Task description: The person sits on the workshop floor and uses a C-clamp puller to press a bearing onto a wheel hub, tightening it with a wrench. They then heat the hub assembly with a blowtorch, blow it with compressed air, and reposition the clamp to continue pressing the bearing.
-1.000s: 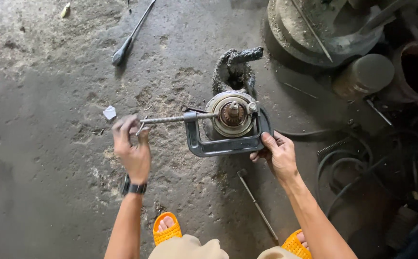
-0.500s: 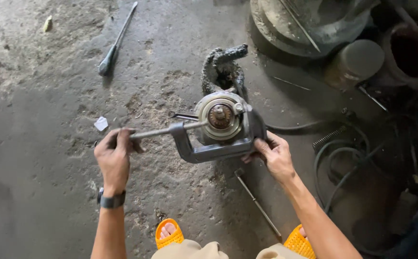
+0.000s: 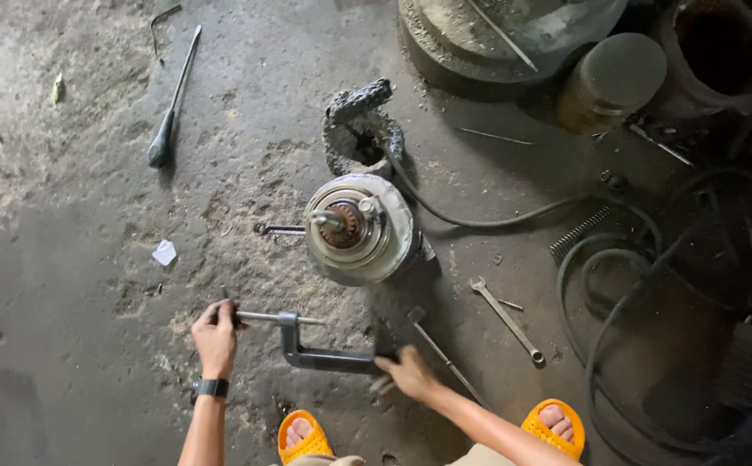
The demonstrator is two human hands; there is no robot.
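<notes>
Rough concrete floor, near edge: left hand (image 3: 215, 338) clenched on the screw handle of a clamp (image 3: 324, 349), right hand (image 3: 408, 373) grasping its frame. Probably heavy, rigid steel; grip the frame.

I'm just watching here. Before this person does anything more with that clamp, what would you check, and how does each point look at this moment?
1. Clamp off the round motor part: ok, lying apart on the floor.
2. Left hand on the screw handle: ok.
3. Right hand gripping the frame: cannot tell, blurred.
4. Feet in open sandals near heavy metal: not ok.
5. Loose wrench and rod beside the hands: not ok.
</notes>
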